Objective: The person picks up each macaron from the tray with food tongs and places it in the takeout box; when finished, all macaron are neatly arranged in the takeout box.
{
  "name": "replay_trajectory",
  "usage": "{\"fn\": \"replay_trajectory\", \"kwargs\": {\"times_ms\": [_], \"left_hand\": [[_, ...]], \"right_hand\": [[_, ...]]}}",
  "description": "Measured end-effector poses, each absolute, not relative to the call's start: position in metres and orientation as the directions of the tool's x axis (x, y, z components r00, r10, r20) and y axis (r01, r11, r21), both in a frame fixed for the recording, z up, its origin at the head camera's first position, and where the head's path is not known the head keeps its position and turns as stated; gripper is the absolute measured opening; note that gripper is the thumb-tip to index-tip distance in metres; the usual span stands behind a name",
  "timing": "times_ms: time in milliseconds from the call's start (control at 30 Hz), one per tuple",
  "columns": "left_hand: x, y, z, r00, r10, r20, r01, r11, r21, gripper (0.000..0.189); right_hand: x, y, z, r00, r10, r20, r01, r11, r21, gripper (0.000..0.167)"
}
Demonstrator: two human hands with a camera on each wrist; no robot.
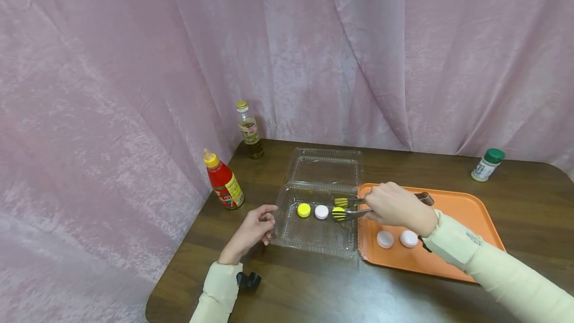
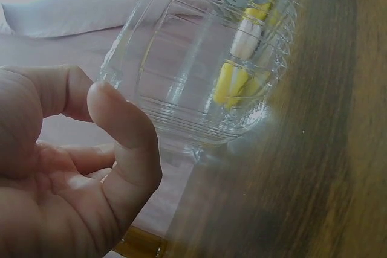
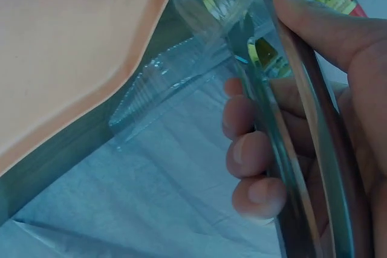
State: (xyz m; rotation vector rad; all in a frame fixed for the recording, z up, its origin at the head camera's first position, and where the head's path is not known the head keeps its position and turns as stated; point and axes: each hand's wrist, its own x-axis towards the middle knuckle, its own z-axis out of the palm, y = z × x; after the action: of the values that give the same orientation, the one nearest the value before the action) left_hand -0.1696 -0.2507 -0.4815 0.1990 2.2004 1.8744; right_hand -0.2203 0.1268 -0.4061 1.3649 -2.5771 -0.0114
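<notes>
Right hand: fingers curled round metal tongs. Left hand: thumb and finger pinch left rim of clear container. Yellow disc at tongs' tips, near container's right edge. Likely light, perhaps crushable; squeeze gently across sides.

My sleeves: pale green
My tongs: silver
Tray: orange
Discs: yellow, white
Box: clear
Table: brown, wood-grained
Curtain: mottled pink

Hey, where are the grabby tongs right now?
In the head view, the tongs are right of the middle, in the right hand, with their handle above the orange tray and tips over the clear box.
</notes>
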Motion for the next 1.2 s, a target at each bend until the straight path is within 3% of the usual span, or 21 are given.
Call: {"fn": "replay_trajectory", "kwargs": {"times_ms": [267, 533, 867, 1200], "left_hand": [[-0.169, -0.250, -0.480, -0.961, 0.257, -0.106, -0.059, 0.186, 0.981, 0.048], [-0.169, -0.251, -0.481, -0.963, 0.248, -0.110, -0.064, 0.187, 0.980, 0.048], [-0.170, -0.250, -0.478, -0.962, 0.244, -0.121, -0.074, 0.195, 0.978, 0.048], [-0.169, -0.250, -0.477, -0.964, 0.243, -0.105, -0.056, 0.200, 0.978, 0.048]], "right_hand": [[-0.216, 0.125, -0.398, -0.607, -0.786, 0.121, -0.788, 0.614, 0.037, 0.053], [-0.208, 0.136, -0.392, -0.609, -0.770, 0.188, -0.781, 0.624, 0.028, 0.056], [-0.194, 0.154, -0.396, -0.677, -0.703, 0.218, -0.726, 0.686, -0.044, 0.040], [-0.180, 0.173, -0.402, -0.757, -0.610, 0.235, -0.650, 0.738, -0.179, 0.052]]}}
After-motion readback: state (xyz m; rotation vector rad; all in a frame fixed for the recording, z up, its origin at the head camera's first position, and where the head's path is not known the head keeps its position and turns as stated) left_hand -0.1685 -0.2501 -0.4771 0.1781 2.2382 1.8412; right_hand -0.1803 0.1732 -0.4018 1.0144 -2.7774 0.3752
